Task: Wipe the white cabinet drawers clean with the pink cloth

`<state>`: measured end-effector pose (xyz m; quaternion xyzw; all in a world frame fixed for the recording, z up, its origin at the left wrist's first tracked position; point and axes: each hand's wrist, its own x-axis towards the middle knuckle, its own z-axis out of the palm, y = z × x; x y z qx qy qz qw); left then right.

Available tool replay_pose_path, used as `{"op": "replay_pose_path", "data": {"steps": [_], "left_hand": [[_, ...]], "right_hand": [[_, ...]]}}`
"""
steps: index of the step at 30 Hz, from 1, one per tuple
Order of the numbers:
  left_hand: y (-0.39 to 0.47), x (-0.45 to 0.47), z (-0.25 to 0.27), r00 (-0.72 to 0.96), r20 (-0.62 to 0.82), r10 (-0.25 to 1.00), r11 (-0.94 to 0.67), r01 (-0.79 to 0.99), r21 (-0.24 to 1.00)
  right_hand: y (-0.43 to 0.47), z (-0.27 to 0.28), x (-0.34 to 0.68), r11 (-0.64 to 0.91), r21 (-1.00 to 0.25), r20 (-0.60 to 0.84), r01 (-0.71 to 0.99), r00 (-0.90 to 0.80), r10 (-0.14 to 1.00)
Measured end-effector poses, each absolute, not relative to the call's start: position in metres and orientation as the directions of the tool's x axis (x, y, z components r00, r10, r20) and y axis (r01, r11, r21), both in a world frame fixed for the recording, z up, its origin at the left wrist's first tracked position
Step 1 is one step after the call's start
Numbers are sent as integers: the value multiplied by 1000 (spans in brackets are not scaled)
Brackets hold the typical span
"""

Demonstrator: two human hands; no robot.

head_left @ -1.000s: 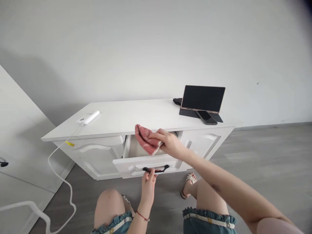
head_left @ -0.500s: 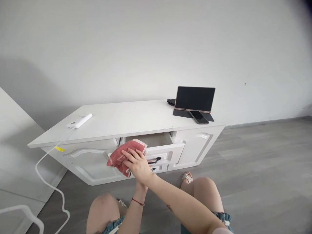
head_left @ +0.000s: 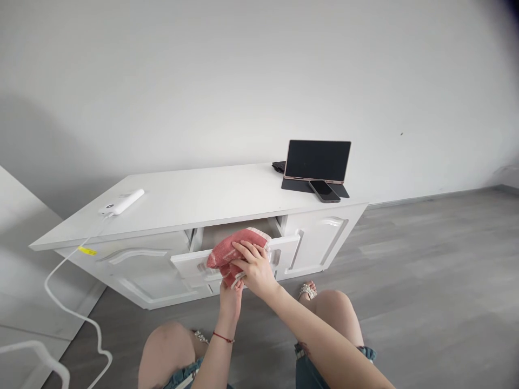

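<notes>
A red cloth (head_left: 233,251) with a pale edge is bunched over the front of a pulled-out white drawer (head_left: 186,267). My right hand (head_left: 257,270) grips its right side from above, fingers curled over the fabric. From below, my left hand (head_left: 231,297) is closed at the cloth's lower edge; most of its fingers are hidden under the folds. The cloth and my right hand cover the drawer's handle. Part of the drawer's inside (head_left: 214,233) shows behind the cloth.
On the white cabinet top (head_left: 203,194) stand a tablet-like screen (head_left: 317,160), a phone (head_left: 324,191) and a dark folded item (head_left: 278,166). At left, a white device (head_left: 121,202) trails a white cable (head_left: 73,310). My knees flank the drawer.
Both hands and the cloth have shifted right along the drawer front, exposing its left end and covering the handle. The view has shifted slightly.
</notes>
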<state>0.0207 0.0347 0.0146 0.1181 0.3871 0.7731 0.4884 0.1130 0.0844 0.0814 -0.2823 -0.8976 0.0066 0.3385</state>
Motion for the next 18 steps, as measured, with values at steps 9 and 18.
{"op": "replay_pose_path", "data": {"steps": [9,18], "left_hand": [[35,22,22,-450,-275,850,-138,-693,708],[36,21,15,-487,-259,834,-171,-674,718]], "right_hand": [[97,81,159,754,-284,613,592,-493,617],[105,58,188,672,-239,658,701,-392,643]]}}
